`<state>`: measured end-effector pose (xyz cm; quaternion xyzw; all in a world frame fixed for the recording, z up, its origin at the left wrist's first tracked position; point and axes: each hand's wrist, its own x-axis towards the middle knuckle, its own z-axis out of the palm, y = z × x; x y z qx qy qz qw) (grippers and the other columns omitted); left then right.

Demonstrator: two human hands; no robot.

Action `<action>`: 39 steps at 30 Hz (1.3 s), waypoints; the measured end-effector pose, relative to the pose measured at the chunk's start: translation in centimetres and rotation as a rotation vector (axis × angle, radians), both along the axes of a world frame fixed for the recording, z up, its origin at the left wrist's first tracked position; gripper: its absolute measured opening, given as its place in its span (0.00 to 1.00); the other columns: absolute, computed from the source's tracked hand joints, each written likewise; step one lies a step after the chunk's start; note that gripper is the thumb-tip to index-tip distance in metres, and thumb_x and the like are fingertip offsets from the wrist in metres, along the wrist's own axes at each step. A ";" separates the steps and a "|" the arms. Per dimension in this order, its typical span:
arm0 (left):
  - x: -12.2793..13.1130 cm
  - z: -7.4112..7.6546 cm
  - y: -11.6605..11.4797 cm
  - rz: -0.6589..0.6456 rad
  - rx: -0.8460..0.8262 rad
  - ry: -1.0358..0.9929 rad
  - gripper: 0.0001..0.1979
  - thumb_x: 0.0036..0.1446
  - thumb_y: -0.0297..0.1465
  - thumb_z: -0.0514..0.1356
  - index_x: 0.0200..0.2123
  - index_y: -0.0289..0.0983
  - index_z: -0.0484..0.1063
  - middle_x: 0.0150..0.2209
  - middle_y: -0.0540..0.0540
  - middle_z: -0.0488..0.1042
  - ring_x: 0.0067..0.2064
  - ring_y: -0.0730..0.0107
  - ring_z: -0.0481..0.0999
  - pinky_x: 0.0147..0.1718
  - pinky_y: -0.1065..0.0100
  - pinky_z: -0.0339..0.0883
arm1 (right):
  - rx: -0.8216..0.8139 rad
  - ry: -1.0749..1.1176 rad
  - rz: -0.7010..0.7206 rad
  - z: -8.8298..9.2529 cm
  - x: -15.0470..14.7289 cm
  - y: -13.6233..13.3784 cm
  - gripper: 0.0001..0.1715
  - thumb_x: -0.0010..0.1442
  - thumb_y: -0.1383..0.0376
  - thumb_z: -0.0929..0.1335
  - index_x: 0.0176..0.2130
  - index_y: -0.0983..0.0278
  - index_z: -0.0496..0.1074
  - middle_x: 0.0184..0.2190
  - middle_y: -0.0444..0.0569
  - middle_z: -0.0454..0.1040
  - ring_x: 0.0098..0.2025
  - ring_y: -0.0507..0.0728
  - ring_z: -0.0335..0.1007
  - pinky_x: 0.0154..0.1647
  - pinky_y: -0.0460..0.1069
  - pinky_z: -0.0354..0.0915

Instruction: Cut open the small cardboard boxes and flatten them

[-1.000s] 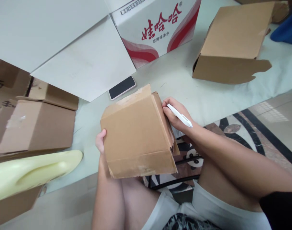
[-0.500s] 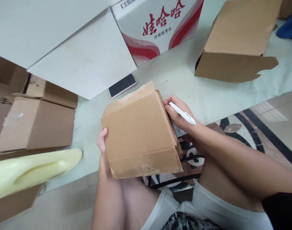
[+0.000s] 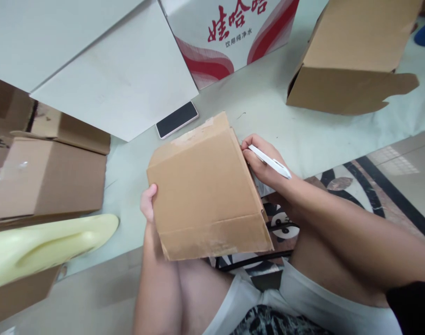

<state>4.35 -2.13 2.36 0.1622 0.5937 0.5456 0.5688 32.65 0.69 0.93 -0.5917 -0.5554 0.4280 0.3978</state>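
The carton is held above the person's lap, before the near edge of the cloth-covered table; whether it also rests on the table is unclear. Its upper and lower flaps stand free beyond the broad face, with pale scuffed patches along them, so opening there looks done; what is left at the right side and underneath cannot be told. The broad face turns up toward the person, and the flapless left edge tilts slightly; being nearly square, the face shows no plain long axis. The left hand grips the left edge, thumb on top, other fingers hidden. The right hand is closed around a slim white tool at the right edge; its long axis slants from the fingertips down toward the wrist, its front end hidden. Farther out lie a phone, a white box, a printed box and a second carton.
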 end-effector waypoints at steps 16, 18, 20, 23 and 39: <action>1.0 0.4 -0.5 -0.032 0.038 0.028 0.22 0.46 0.37 0.64 0.46 0.37 0.79 0.34 0.46 0.83 0.42 0.53 0.83 0.46 0.57 0.79 | -0.024 -0.090 0.041 -0.2 1.0 -0.1 0.07 0.63 0.58 0.65 0.35 0.59 0.65 0.28 0.44 0.71 0.31 0.56 0.63 0.34 0.52 0.60; 1.0 0.5 -0.1 0.015 0.002 0.009 0.20 0.42 0.35 0.66 0.42 0.36 0.79 0.33 0.47 0.83 0.36 0.57 0.83 0.45 0.57 0.79 | -0.051 -0.085 0.035 -0.1 0.9 -0.1 0.08 0.64 0.57 0.65 0.36 0.59 0.66 0.27 0.44 0.71 0.31 0.56 0.63 0.33 0.52 0.60; 1.2 0.7 0.0 0.043 -0.038 -0.022 0.20 0.39 0.35 0.67 0.39 0.36 0.79 0.34 0.47 0.84 0.31 0.59 0.82 0.44 0.57 0.80 | -0.052 -0.082 0.031 0.0 0.8 -0.1 0.09 0.65 0.57 0.64 0.35 0.58 0.65 0.28 0.44 0.72 0.30 0.56 0.63 0.33 0.52 0.60; 1.7 1.1 -0.3 0.053 -0.084 -0.059 0.23 0.34 0.38 0.69 0.37 0.36 0.79 0.32 0.47 0.84 0.29 0.60 0.81 0.42 0.56 0.81 | -0.029 -0.082 0.028 0.0 0.8 -0.2 0.08 0.65 0.58 0.63 0.35 0.58 0.65 0.30 0.45 0.72 0.31 0.56 0.64 0.32 0.52 0.59; 2.5 1.8 -1.3 -0.095 -0.056 -0.107 0.21 0.44 0.42 0.68 0.38 0.34 0.76 0.31 0.41 0.83 0.42 0.44 0.84 0.46 0.49 0.79 | -0.125 -0.051 -0.029 0.9 0.0 0.0 0.10 0.62 0.55 0.65 0.33 0.58 0.64 0.28 0.45 0.70 0.33 0.58 0.64 0.34 0.53 0.60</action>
